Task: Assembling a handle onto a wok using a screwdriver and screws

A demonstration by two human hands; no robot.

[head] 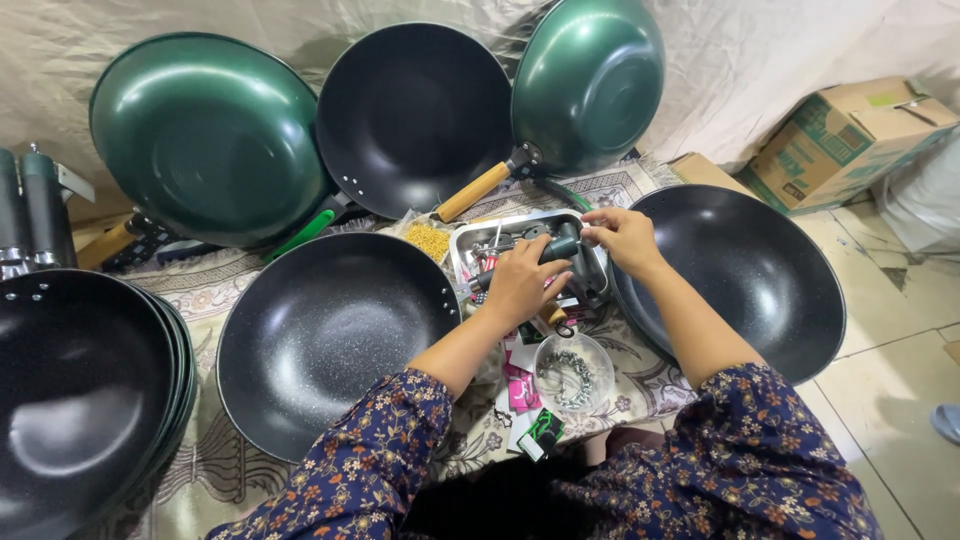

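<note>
My left hand (520, 280) and right hand (622, 235) both grip a dark handle (558, 250) over the tray (470, 240); handleless wok (330, 335) left, not yet fitted.

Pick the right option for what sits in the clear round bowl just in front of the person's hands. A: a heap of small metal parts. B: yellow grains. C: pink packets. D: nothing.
A: the clear round bowl holds a heap of small silvery metal parts; the left hand and right hand hold a dark handle above the metal tray behind it.
</note>
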